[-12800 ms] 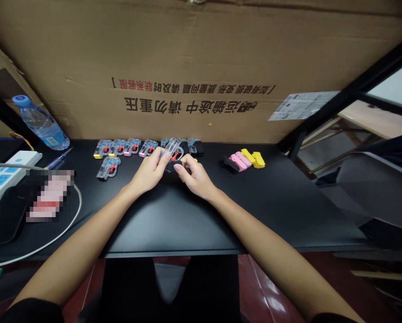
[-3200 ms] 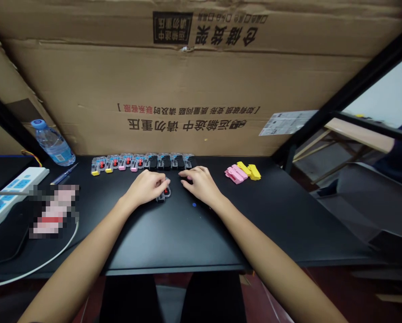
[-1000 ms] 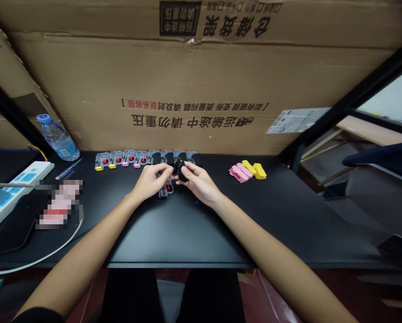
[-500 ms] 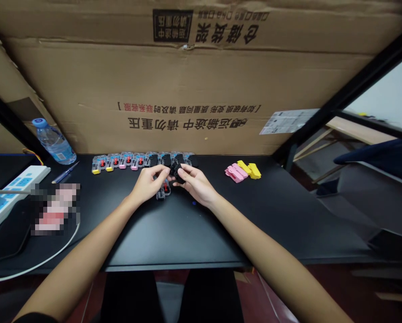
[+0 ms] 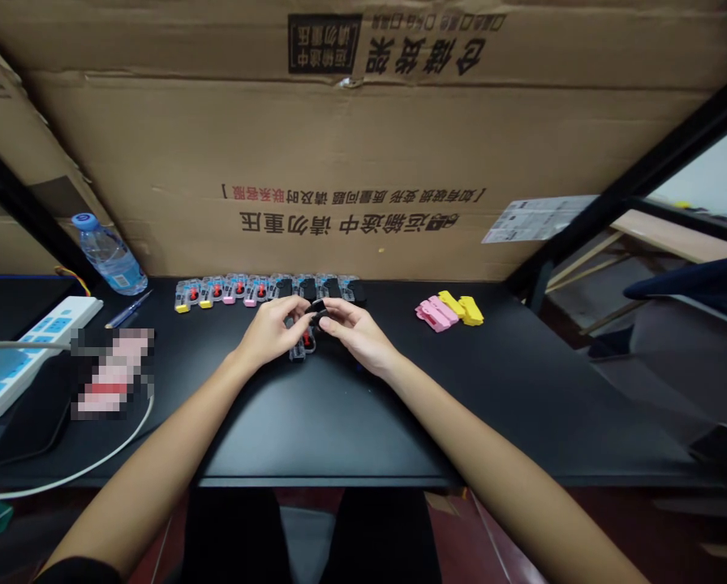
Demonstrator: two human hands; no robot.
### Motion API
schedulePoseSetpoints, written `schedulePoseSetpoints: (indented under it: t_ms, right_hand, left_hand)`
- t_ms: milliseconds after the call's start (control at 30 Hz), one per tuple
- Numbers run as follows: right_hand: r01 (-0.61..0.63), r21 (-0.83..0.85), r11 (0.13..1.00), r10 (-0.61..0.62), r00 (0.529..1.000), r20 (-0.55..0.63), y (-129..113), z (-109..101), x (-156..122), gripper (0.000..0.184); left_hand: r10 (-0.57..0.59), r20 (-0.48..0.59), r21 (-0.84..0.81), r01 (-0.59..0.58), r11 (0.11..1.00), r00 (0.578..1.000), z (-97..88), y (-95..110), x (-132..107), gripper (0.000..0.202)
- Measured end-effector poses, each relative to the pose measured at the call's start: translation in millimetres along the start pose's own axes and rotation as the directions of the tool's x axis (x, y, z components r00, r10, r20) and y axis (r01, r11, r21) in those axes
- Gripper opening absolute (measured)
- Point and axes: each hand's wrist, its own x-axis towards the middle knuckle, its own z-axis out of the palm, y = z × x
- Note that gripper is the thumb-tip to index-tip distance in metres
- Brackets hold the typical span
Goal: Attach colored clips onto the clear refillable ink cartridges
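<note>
Between the fingertips of both hands is a small black plastic part (image 5: 318, 308), partly hidden by the fingers. My left hand (image 5: 277, 328) pinches it from the left, and my right hand (image 5: 359, 331) grips it from the right. Just below the fingers a clear plastic piece with a red part (image 5: 299, 347) lies on the black table (image 5: 315, 438). Behind my hands runs a row of clear toy-like pieces (image 5: 238, 288); those at the left have yellow or pink ends, while those at the right carry black parts.
Pink plastic parts (image 5: 436, 313) and yellow plastic parts (image 5: 470, 310) lie to the right. At the left are a water bottle (image 5: 113, 258), a screwdriver (image 5: 128, 310), a power strip (image 5: 50, 337), a dark phone (image 5: 38, 422) and a white cable (image 5: 117, 450). Cardboard (image 5: 315, 138) stands behind.
The black part has turned between my fingers, and my right fingers have shifted over it. The whole view has moved slightly, so the scene sits further right.
</note>
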Motion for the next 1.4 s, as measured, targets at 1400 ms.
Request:
schedulePoseSetpoints:
  t_ms: [1400]
  right_hand:
    - [0.316, -0.628, 0.711, -0.327, 0.94, 0.103, -30.5, -13.2, -10.5, 0.026]
  left_hand:
    - [0.132, 0.001, 0.094, -0.131, 0.987, 0.991, 1.9, -2.3, -0.1, 0.025]
